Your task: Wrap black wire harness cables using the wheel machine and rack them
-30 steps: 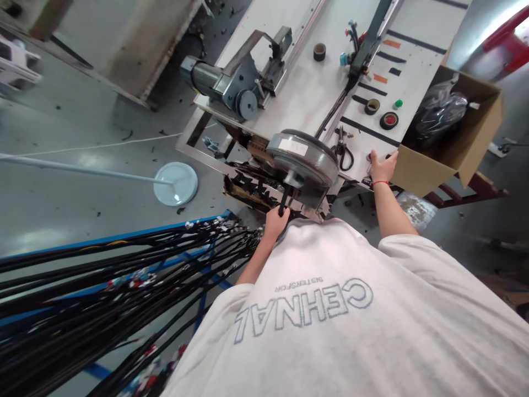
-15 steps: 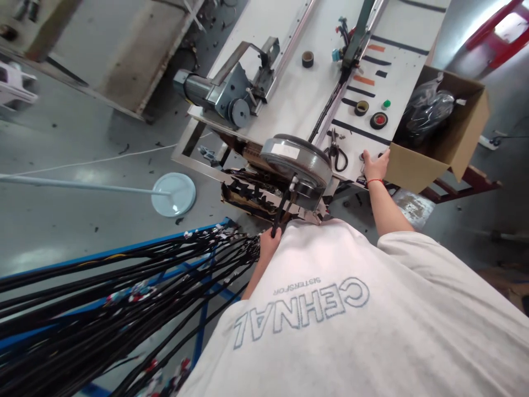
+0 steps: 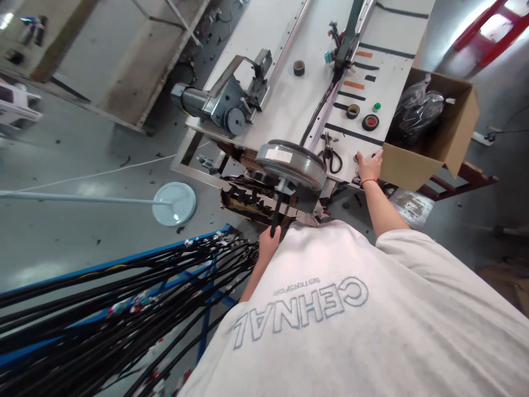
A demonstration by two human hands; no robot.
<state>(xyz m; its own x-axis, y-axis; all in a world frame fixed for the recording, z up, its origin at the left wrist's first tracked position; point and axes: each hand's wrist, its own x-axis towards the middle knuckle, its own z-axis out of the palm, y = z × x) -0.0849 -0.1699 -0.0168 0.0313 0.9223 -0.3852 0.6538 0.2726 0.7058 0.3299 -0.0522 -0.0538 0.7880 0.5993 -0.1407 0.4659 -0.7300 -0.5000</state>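
Note:
My left hand is closed around a black taped wire bundle, low beside my shirt. The bundle runs up from my fingers into a round, grey drum-shaped machine at the table's near end. Beyond the drum, a dark wire bundle stretches along a rail to a clamp block. My right hand rests on the table's near right corner beside the cardboard box, thumb and fingers apart. A small dark item lies by its thumb, too small to name. Black-handled scissors lie left of that hand.
Tape rolls, a green button and tape strips lie on the white table. The cardboard box holds a plastic bag. A motor unit stands left. Black harnesses hang over a blue rack.
The view has shifted slightly, so the table appears a little further left. My left hand still grips the bundle, and my right hand stays at the table corner.

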